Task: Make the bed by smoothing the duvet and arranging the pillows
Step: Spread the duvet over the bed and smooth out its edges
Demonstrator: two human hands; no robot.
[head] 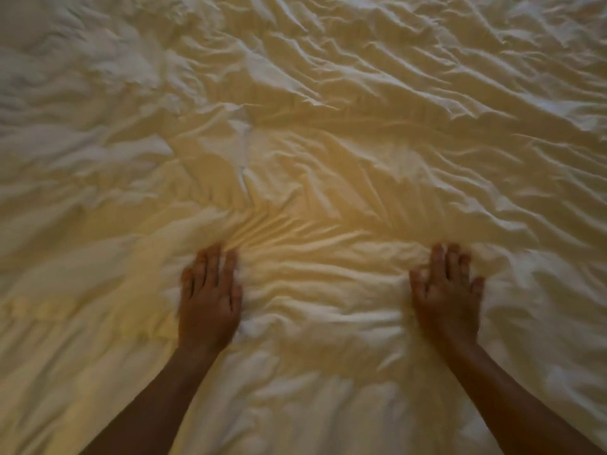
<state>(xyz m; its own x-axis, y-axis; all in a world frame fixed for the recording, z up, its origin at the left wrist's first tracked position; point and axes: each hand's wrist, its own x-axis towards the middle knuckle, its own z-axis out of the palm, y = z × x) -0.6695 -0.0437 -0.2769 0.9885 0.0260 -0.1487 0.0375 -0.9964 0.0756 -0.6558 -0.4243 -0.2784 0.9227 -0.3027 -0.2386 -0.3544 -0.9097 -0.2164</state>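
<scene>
A cream-white duvet (312, 133) fills the whole head view, heavily wrinkled with ridges running across it. My left hand (208, 297) lies flat on the duvet at lower centre-left, palm down, fingers straight and pointing away from me. My right hand (448, 297) presses flat on the duvet at lower centre-right, fingers straight and slightly spread. Small folds bunch up between the two hands and fan out just beyond the left fingertips. No pillows are in view.
</scene>
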